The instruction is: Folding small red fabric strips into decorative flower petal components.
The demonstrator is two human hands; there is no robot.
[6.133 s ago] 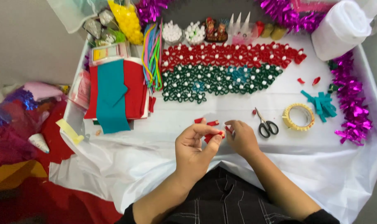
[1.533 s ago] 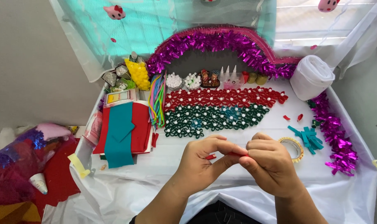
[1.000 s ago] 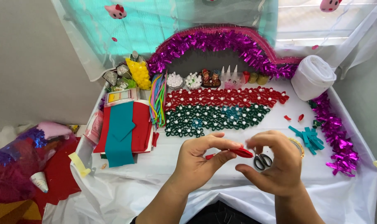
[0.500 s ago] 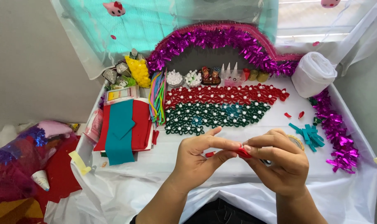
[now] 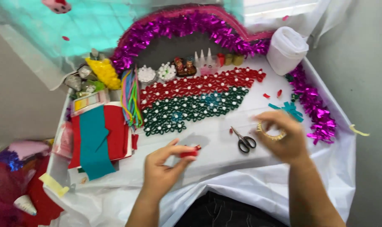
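Right hand (image 5: 283, 136) gone from centre to right of frame since half a second ago, scissors (image 5: 244, 141) now dropped flat on white table cover (image 5: 224, 168) just left of it. Fingers curled over tape ring (image 5: 270, 131), blurred, so grip cannot be told for sure. Left hand (image 5: 163, 168) lower centre, pinching small red felt piece (image 5: 190, 152) between thumb and fingertips, held above cover. Above centre: red and green felt flower rows (image 5: 195, 98) with white dots. Left of frame: red and teal felt sheets (image 5: 96, 138), pipe cleaners (image 5: 131, 98). Purple tinsel (image 5: 186, 25) arching across top and down right edge, white roll (image 5: 285, 48) upper right.
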